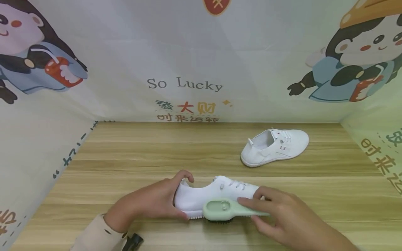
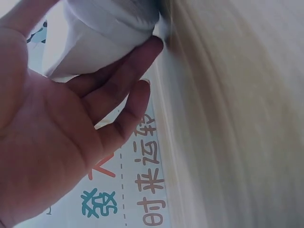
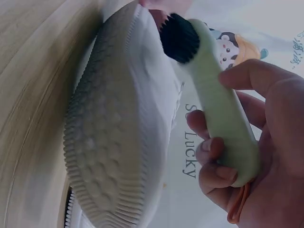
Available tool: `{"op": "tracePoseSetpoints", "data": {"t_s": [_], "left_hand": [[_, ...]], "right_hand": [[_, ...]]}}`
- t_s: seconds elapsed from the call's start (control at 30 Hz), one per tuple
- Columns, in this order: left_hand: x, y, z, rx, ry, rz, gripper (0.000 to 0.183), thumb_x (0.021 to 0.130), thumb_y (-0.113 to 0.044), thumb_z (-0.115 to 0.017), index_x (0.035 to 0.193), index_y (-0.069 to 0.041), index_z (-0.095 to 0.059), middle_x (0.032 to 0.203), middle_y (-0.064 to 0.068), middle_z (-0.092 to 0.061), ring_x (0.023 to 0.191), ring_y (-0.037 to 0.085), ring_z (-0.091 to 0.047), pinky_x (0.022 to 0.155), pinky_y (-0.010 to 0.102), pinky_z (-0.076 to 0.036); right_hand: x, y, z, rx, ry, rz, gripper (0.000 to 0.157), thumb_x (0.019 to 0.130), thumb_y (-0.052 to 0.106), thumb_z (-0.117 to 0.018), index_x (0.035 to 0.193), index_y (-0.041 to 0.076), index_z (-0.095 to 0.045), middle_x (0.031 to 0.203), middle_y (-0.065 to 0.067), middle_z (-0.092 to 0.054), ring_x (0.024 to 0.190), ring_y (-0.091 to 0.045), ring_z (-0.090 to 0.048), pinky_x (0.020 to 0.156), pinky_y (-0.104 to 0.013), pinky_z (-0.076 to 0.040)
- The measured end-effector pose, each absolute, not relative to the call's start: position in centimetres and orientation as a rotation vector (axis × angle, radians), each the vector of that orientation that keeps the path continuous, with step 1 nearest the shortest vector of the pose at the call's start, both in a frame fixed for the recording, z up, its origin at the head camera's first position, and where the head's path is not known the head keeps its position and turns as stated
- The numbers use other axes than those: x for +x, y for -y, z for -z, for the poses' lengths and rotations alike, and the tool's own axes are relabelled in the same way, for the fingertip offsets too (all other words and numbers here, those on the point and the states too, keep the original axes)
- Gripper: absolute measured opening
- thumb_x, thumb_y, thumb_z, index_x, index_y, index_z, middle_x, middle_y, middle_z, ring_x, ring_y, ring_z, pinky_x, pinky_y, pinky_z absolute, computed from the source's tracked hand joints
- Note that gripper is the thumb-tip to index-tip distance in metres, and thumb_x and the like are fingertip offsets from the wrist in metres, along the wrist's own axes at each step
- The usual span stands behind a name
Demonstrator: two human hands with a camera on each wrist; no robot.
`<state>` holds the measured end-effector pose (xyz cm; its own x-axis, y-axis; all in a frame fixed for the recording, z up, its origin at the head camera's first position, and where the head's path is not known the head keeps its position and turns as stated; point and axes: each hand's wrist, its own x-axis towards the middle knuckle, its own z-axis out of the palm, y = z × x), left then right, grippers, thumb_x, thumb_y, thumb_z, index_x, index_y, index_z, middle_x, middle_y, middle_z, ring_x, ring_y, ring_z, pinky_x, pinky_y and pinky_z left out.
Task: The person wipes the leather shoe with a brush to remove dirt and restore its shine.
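Observation:
A white lace-up shoe [image 1: 198,197] lies at the front of the wooden table, toe to the right. My left hand [image 1: 161,198] grips its heel, thumb and fingers around the back. In the left wrist view the fingers [image 2: 118,83] curl under the white heel [image 2: 109,33]. My right hand [image 1: 279,212] holds a pale green scrub brush [image 1: 218,209] by its handle, its head against the side of the shoe near the sole. The right wrist view shows the dark bristles [image 3: 179,39] beside the shoe's upper and the textured sole [image 3: 104,133] turned sideways.
A second white shoe [image 1: 276,148] stands farther back on the right of the wooden table [image 1: 141,150]. Printed cloth walls [image 1: 125,62] rise behind and at both sides. A black object [image 1: 133,241] sits by the left sleeve.

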<state>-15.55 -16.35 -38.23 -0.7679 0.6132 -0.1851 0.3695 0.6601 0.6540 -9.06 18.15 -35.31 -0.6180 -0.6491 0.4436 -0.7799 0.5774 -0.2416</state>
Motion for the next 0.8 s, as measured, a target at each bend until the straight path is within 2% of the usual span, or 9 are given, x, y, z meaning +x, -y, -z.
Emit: {"op": "tracePoseSetpoints", "data": {"t_s": [0.1, 0.2, 0.27, 0.37, 0.5, 0.6, 0.67, 0.73, 0.8], "left_hand": [[-15.6, 16.5, 38.2, 0.765, -2.44, -0.9, 0.087, 0.072, -0.047, -0.087, 0.136, -0.031, -0.03, 0.088, -0.001, -0.063, 0.077, 0.009, -0.062, 0.07, 0.025, -0.051], [-15.7, 16.6, 38.1, 0.793, -2.43, -0.929, 0.083, 0.076, -0.043, -0.086, 0.137, -0.03, -0.031, 0.099, -0.002, -0.062, 0.084, 0.009, -0.062, 0.075, 0.025, -0.051], [-15.7, 16.7, 38.0, 0.821, -2.435, -0.93, 0.076, 0.079, -0.04, -0.084, 0.136, -0.03, -0.035, 0.11, -0.004, -0.058, 0.091, 0.009, -0.06, 0.08, 0.025, -0.05], [-15.7, 16.7, 38.0, 0.841, -2.432, -0.925, 0.067, 0.082, -0.038, -0.082, 0.134, -0.03, -0.04, 0.119, -0.007, -0.054, 0.098, 0.009, -0.058, 0.084, 0.026, -0.049], [-15.7, 16.6, 38.0, 0.836, -2.406, -0.918, 0.065, 0.085, -0.037, -0.08, 0.135, -0.029, -0.039, 0.116, -0.008, -0.057, 0.096, 0.008, -0.059, 0.083, 0.026, -0.05], [-15.8, 16.5, 38.1, 0.84, -2.416, -0.915, 0.067, 0.084, -0.037, -0.081, 0.135, -0.028, -0.038, 0.113, -0.007, -0.059, 0.094, 0.008, -0.06, 0.083, 0.025, -0.05], [-15.8, 16.5, 38.2, 0.841, -2.433, -0.915, 0.069, 0.082, -0.04, -0.082, 0.134, -0.028, -0.039, 0.113, -0.008, -0.06, 0.093, 0.007, -0.06, 0.082, 0.025, -0.05], [-15.9, 16.4, 38.5, 0.842, -2.449, -0.919, 0.07, 0.081, -0.045, -0.082, 0.134, -0.028, -0.039, 0.111, -0.008, -0.06, 0.091, 0.007, -0.061, 0.081, 0.026, -0.051], [-16.0, 16.4, 38.7, 0.843, -2.47, -0.91, 0.071, 0.079, -0.051, -0.081, 0.133, -0.029, -0.04, 0.108, -0.009, -0.061, 0.089, 0.006, -0.061, 0.079, 0.025, -0.051]], "right_hand": [[-9.1, -17.9, 35.4, 1.137, 2.45, -0.582, 0.029, 0.098, 0.033, -0.06, 0.125, 0.026, -0.07, 0.1, 0.014, -0.057, 0.076, 0.005, -0.046, 0.066, -0.006, -0.037], [-9.2, -17.6, 35.5, 1.095, 2.451, -0.551, 0.036, 0.103, 0.043, -0.047, 0.127, 0.027, -0.069, 0.102, 0.014, -0.056, 0.078, 0.004, -0.046, 0.068, -0.007, -0.038], [-9.1, -17.5, 35.6, 1.073, 2.473, -0.531, 0.037, 0.103, 0.044, -0.047, 0.128, 0.027, -0.069, 0.103, 0.014, -0.056, 0.079, 0.004, -0.046, 0.068, -0.008, -0.039], [-9.1, -17.2, 35.8, 1.053, 2.499, -0.506, 0.034, 0.102, 0.041, -0.053, 0.129, 0.028, -0.068, 0.104, 0.013, -0.056, 0.082, 0.002, -0.047, 0.068, -0.012, -0.042], [-9.0, -16.6, 35.9, 1.025, 2.496, -0.471, 0.034, 0.102, 0.042, -0.052, 0.13, 0.029, -0.067, 0.105, 0.01, -0.057, 0.083, -0.002, -0.05, 0.068, -0.018, -0.046], [-9.1, -16.1, 36.1, 1.0, 2.478, -0.444, 0.041, 0.104, 0.048, -0.04, 0.13, 0.031, -0.067, 0.106, 0.007, -0.058, 0.085, -0.005, -0.053, 0.068, -0.021, -0.048], [-9.2, -15.7, 36.1, 0.987, 2.472, -0.427, 0.037, 0.104, 0.046, -0.045, 0.131, 0.033, -0.066, 0.108, 0.006, -0.058, 0.086, -0.006, -0.054, 0.067, -0.024, -0.049], [-9.2, -15.4, 36.1, 0.98, 2.467, -0.409, 0.032, 0.101, 0.04, -0.056, 0.131, 0.034, -0.065, 0.109, 0.005, -0.058, 0.087, -0.007, -0.054, 0.067, -0.026, -0.048], [-9.4, -15.0, 36.2, 0.977, 2.467, -0.393, 0.04, 0.092, 0.031, -0.071, 0.131, 0.035, -0.065, 0.11, 0.004, -0.058, 0.087, -0.008, -0.055, 0.066, -0.028, -0.049]]}}
